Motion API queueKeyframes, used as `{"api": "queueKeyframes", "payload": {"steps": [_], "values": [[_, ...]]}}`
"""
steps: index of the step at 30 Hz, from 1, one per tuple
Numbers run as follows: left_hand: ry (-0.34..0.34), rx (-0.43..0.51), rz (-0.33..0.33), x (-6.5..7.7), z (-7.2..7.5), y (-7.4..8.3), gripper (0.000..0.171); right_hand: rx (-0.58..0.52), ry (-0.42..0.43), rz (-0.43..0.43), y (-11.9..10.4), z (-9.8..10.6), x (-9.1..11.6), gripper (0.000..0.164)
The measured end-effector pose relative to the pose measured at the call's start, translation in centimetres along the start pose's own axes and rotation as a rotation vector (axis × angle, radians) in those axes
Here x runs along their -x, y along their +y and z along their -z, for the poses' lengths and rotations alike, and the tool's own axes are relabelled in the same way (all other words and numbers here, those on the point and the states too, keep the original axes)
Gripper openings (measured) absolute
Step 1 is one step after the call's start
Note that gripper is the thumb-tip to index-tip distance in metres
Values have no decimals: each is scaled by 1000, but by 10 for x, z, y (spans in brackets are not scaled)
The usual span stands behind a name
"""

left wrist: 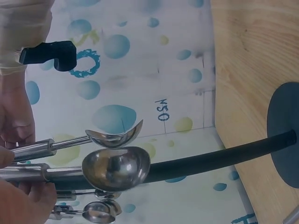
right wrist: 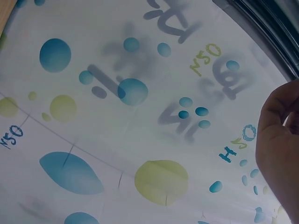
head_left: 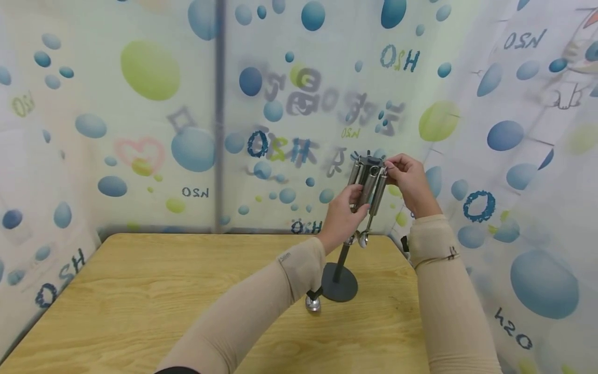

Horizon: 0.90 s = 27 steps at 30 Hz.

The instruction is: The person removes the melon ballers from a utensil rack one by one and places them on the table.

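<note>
A dark stand (head_left: 343,258) with a round base has several metal scoops hanging from the hooks at its top. My left hand (head_left: 342,217) reaches round the hanging handles; in the left wrist view its fingers grip the handle of a large-bowled scoop (left wrist: 117,169) against the pole. At the stand's top right, my right hand (head_left: 411,182) pinches the upper end of another scoop's thick handle (head_left: 379,193), close to a hook. That scoop's bowl (left wrist: 114,138) points down. In the right wrist view, only part of my right hand (right wrist: 278,140) shows, and its fingertips are cut off.
On the wooden table (head_left: 187,291), a shiny metal bowl end (head_left: 313,304) lies beside the stand's base, partly hidden by my left wrist gear. Patterned curtains (head_left: 154,104) hang behind the table and along its sides.
</note>
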<state>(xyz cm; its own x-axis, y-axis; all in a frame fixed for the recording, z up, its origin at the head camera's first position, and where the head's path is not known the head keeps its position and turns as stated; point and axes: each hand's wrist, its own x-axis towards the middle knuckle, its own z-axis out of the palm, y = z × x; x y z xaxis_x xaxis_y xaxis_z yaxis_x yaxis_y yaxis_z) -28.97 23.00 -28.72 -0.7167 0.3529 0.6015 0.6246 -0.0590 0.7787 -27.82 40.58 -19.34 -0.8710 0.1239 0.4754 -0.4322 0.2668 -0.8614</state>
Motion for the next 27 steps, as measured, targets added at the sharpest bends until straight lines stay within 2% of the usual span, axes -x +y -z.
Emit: {"api": "queueKeyframes", "payload": {"steps": [6,14,19,27], "values": [[-26,-56,-15,1,2,5,41,-15,-4,4,0,0,0,9],[-62,-100,4,1,6,9,41,12,-3,-8,-1,-1,1,11],[-67,-127,-13,2,8,13,40,9,-5,-4,-2,-2,1,11],[-70,-138,1,3,10,19,40,1,6,-13,-2,-3,3,11]]}}
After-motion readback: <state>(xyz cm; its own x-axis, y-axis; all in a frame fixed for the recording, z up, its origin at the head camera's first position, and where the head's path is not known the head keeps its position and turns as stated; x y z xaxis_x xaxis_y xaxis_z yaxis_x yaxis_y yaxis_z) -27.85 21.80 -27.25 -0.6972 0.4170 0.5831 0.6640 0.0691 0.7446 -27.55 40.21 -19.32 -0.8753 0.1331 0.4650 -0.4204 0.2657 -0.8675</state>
